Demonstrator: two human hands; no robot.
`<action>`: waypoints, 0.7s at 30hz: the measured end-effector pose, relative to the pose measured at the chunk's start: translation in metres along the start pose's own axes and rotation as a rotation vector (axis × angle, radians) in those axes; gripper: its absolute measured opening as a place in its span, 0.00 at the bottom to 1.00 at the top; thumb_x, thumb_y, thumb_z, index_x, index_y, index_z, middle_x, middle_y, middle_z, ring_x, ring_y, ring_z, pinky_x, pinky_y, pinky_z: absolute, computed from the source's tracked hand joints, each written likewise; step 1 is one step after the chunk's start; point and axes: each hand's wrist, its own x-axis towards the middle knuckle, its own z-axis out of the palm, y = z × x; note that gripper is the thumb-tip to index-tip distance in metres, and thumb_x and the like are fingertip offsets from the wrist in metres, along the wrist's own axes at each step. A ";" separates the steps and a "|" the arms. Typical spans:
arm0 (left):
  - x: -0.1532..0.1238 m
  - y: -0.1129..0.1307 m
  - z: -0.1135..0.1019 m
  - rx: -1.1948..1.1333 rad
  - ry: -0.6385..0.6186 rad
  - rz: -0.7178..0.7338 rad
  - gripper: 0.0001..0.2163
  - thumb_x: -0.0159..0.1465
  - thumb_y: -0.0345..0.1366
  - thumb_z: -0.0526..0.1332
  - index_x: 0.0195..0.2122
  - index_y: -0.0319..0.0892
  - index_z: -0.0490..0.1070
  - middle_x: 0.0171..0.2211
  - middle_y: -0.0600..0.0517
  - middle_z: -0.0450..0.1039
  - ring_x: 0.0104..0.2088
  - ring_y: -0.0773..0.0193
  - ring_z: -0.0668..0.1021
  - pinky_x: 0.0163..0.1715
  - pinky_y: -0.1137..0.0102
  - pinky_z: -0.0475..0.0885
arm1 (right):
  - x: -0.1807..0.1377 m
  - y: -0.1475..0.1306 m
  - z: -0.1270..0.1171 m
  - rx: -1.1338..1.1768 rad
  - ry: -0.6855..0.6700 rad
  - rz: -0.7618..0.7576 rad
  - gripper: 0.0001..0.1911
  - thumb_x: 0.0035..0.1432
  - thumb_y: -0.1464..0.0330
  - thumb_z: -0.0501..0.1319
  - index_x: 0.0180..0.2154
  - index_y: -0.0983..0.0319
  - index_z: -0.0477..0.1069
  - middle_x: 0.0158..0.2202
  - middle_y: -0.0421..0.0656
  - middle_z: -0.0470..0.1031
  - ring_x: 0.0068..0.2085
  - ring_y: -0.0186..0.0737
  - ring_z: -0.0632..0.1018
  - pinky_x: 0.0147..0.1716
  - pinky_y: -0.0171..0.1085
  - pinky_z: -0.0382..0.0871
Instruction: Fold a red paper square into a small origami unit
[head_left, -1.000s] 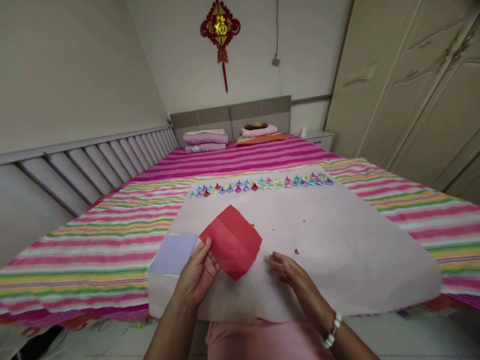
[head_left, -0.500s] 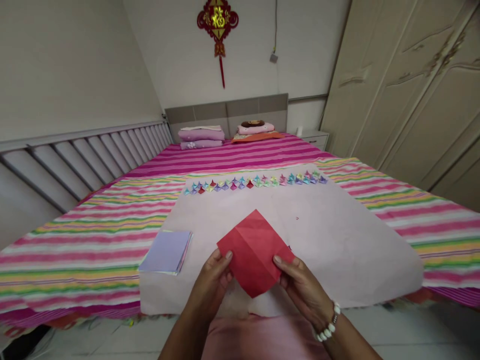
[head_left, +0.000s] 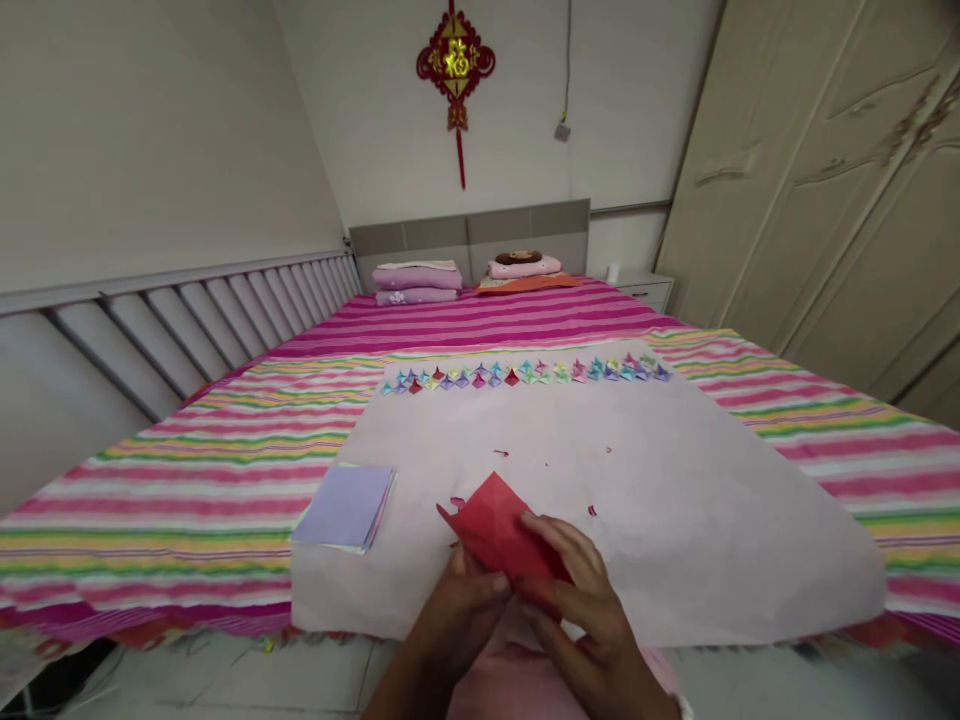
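A red square of paper point(head_left: 496, 525) is held low over the near edge of the big white sheet point(head_left: 675, 500). My left hand point(head_left: 465, 610) pinches its lower left part. Fingers of my right hand point(head_left: 581, 610) lie over its right side, closed on it. The paper is creased and partly folded between the two hands.
A stack of pastel paper squares point(head_left: 346, 507) lies left of the hands. A row of several small folded paper shapes point(head_left: 525, 373) lines the sheet's far edge. Tiny red scraps point(head_left: 592, 510) dot the sheet. The striped bed point(head_left: 187, 480) fills the room; a wardrobe point(head_left: 825, 180) stands to the right.
The red paper went from my left hand alone to both hands, then came down and nearer to me, folding smaller between the fingers.
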 end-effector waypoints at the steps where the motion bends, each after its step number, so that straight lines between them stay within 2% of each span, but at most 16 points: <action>1: 0.000 0.001 0.000 -0.010 -0.006 0.022 0.33 0.45 0.31 0.73 0.54 0.43 0.67 0.48 0.44 0.75 0.55 0.47 0.71 0.56 0.55 0.63 | -0.002 -0.002 0.001 -0.045 0.018 -0.031 0.16 0.56 0.73 0.59 0.43 0.49 0.76 0.62 0.39 0.60 0.60 0.54 0.61 0.56 0.54 0.57; 3: -0.001 0.001 -0.003 -0.027 0.005 0.058 0.35 0.45 0.32 0.73 0.55 0.44 0.66 0.49 0.45 0.75 0.54 0.48 0.72 0.57 0.56 0.63 | -0.005 -0.004 0.002 -0.079 0.058 -0.037 0.16 0.56 0.73 0.59 0.43 0.49 0.75 0.64 0.38 0.56 0.62 0.55 0.58 0.57 0.56 0.55; 5: 0.000 0.000 -0.006 -0.048 0.046 0.092 0.34 0.46 0.33 0.73 0.55 0.44 0.66 0.48 0.46 0.75 0.54 0.50 0.72 0.57 0.57 0.63 | -0.007 -0.004 0.002 -0.040 0.105 0.027 0.13 0.55 0.72 0.61 0.41 0.51 0.76 0.65 0.39 0.55 0.63 0.56 0.56 0.58 0.58 0.53; 7: 0.002 -0.002 -0.007 -0.066 0.117 0.120 0.30 0.50 0.34 0.71 0.55 0.44 0.67 0.47 0.47 0.77 0.53 0.51 0.74 0.57 0.57 0.64 | -0.007 -0.002 0.003 0.057 0.153 0.149 0.08 0.55 0.69 0.62 0.38 0.54 0.76 0.65 0.41 0.55 0.64 0.56 0.55 0.59 0.58 0.51; 9: 0.005 -0.002 -0.005 -0.067 0.191 0.132 0.24 0.54 0.33 0.68 0.53 0.43 0.68 0.43 0.46 0.78 0.50 0.52 0.76 0.55 0.58 0.66 | -0.007 0.002 0.004 0.194 0.195 0.298 0.07 0.55 0.66 0.63 0.38 0.56 0.76 0.65 0.44 0.54 0.64 0.56 0.56 0.59 0.56 0.54; 10: 0.006 -0.002 -0.004 -0.056 0.220 0.125 0.22 0.55 0.33 0.67 0.52 0.41 0.69 0.41 0.46 0.79 0.49 0.52 0.77 0.54 0.58 0.67 | -0.006 0.004 0.005 0.283 0.214 0.371 0.10 0.53 0.65 0.65 0.40 0.56 0.74 0.65 0.45 0.53 0.63 0.56 0.58 0.58 0.55 0.58; 12: 0.007 -0.001 -0.002 -0.007 0.255 0.101 0.17 0.55 0.32 0.67 0.46 0.39 0.73 0.38 0.46 0.80 0.45 0.53 0.79 0.50 0.59 0.70 | -0.004 0.009 0.006 0.488 0.261 0.501 0.22 0.50 0.63 0.68 0.48 0.54 0.69 0.65 0.47 0.52 0.58 0.53 0.66 0.51 0.50 0.67; 14: 0.007 -0.001 0.000 0.051 0.277 0.075 0.12 0.54 0.32 0.68 0.40 0.37 0.74 0.35 0.46 0.80 0.40 0.53 0.80 0.46 0.61 0.72 | 0.000 0.012 0.006 0.673 0.286 0.626 0.37 0.45 0.64 0.71 0.56 0.50 0.60 0.61 0.48 0.60 0.49 0.48 0.74 0.42 0.45 0.73; 15: 0.007 -0.002 0.000 0.072 0.286 0.065 0.11 0.54 0.32 0.68 0.37 0.36 0.75 0.33 0.47 0.80 0.38 0.54 0.80 0.44 0.62 0.73 | 0.002 0.012 0.007 0.735 0.274 0.685 0.41 0.43 0.64 0.72 0.57 0.49 0.58 0.56 0.47 0.66 0.44 0.45 0.76 0.39 0.43 0.74; 16: 0.007 -0.002 0.001 0.088 0.295 0.058 0.10 0.53 0.33 0.69 0.35 0.36 0.74 0.31 0.47 0.80 0.36 0.55 0.80 0.42 0.62 0.73 | 0.004 0.011 0.007 0.773 0.239 0.742 0.41 0.41 0.64 0.73 0.56 0.51 0.60 0.49 0.46 0.72 0.39 0.43 0.77 0.36 0.41 0.73; 17: 0.007 -0.003 0.002 0.101 0.309 0.051 0.10 0.53 0.33 0.69 0.34 0.36 0.74 0.30 0.48 0.79 0.35 0.55 0.80 0.40 0.62 0.73 | 0.005 0.010 0.007 0.790 0.189 0.792 0.36 0.40 0.64 0.74 0.52 0.55 0.65 0.41 0.43 0.75 0.35 0.40 0.77 0.33 0.38 0.72; 19: 0.009 -0.001 0.004 0.115 0.336 0.032 0.10 0.52 0.35 0.69 0.32 0.35 0.74 0.28 0.48 0.79 0.34 0.55 0.80 0.39 0.63 0.73 | 0.007 0.007 0.008 0.777 0.104 0.867 0.20 0.39 0.63 0.74 0.36 0.62 0.74 0.28 0.40 0.75 0.27 0.35 0.74 0.27 0.33 0.68; 21: 0.013 0.004 0.006 0.120 0.351 0.021 0.11 0.54 0.38 0.68 0.33 0.36 0.74 0.28 0.48 0.79 0.36 0.55 0.80 0.40 0.63 0.73 | 0.008 0.004 0.009 0.755 0.085 0.897 0.15 0.41 0.62 0.73 0.26 0.64 0.73 0.22 0.38 0.72 0.23 0.31 0.69 0.24 0.31 0.63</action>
